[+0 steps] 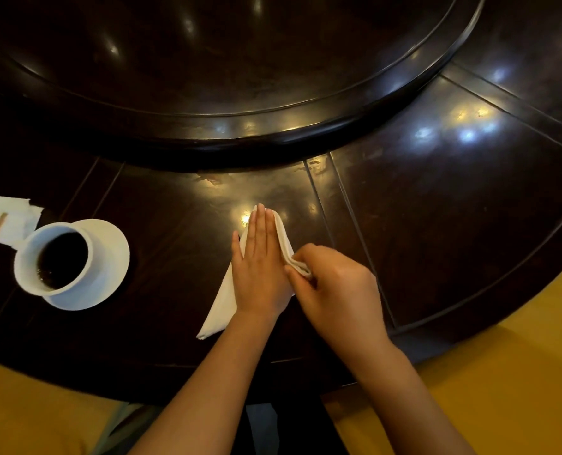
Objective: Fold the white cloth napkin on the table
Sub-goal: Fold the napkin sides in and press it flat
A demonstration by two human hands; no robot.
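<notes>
Left hand (260, 261) lies flat, fingers straight and together, palm pressing down on the white cloth napkin (219, 310) in the middle of the dark wooden table (437, 192). Right hand (335, 290) is curled at the napkin's right edge, thumb and fingertips pinched on a bunched stack of layers just beside the left hand's little-finger side.

The trick here, as I read it, is to keep that flat palm as the anchor so the layers underneath don't slide, and draw the pinched edge across in one steady pull, lining it up with the edge below before creasing. Let go too early and the fold probably springs open.

The napkin itself is already narrow and layered, a long tapering shape running from a point beyond the left fingertips down to a loose corner near the table's front edge. Plain white, soft, lightly rumpled at the pinch.

Off to the left, well apart, a white cup of dark drink (60, 257) sits on its saucer (109, 274).
</notes>
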